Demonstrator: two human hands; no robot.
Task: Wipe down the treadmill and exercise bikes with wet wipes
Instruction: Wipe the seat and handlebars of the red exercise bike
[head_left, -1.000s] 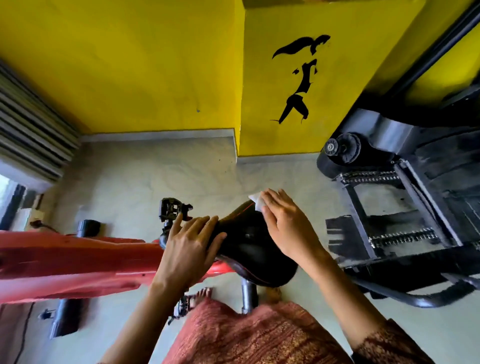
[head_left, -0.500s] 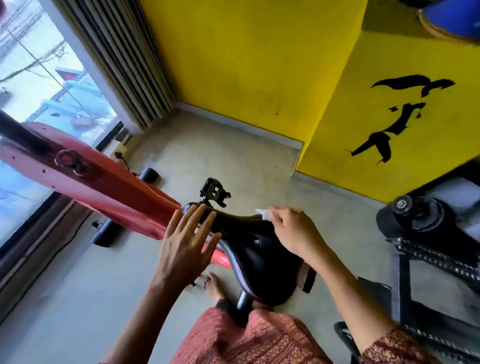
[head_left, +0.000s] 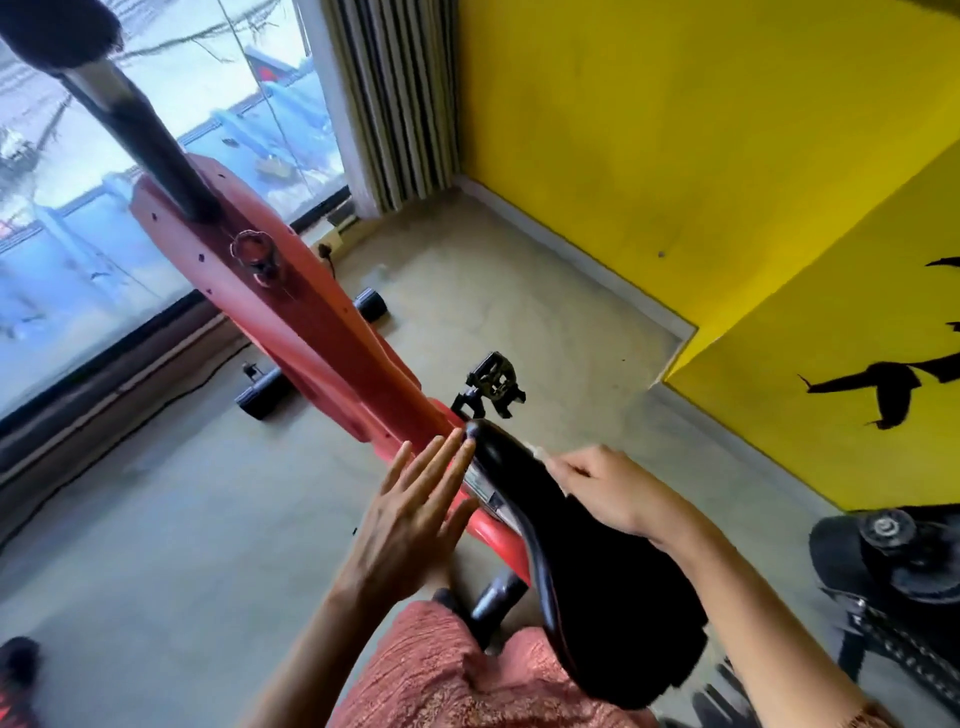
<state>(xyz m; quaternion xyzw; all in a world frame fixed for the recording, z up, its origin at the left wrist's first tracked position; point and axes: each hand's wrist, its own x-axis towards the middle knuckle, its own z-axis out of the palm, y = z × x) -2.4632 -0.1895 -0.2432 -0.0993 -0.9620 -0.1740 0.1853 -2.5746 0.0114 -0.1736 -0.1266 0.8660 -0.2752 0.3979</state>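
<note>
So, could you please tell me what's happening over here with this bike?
A person is wiping the black saddle of a red exercise bike. The right hand holds a white wet wipe against the saddle near its nose, fingers curled over it, so most of the wipe is hidden. The left hand is held flat with straight fingers, the fingertips touching the saddle's nose from the other side.

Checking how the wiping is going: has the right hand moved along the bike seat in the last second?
Yes. The right hand, holding the wipe, has slid forward along the seat, and is now closer to its narrow front tip.
</note>
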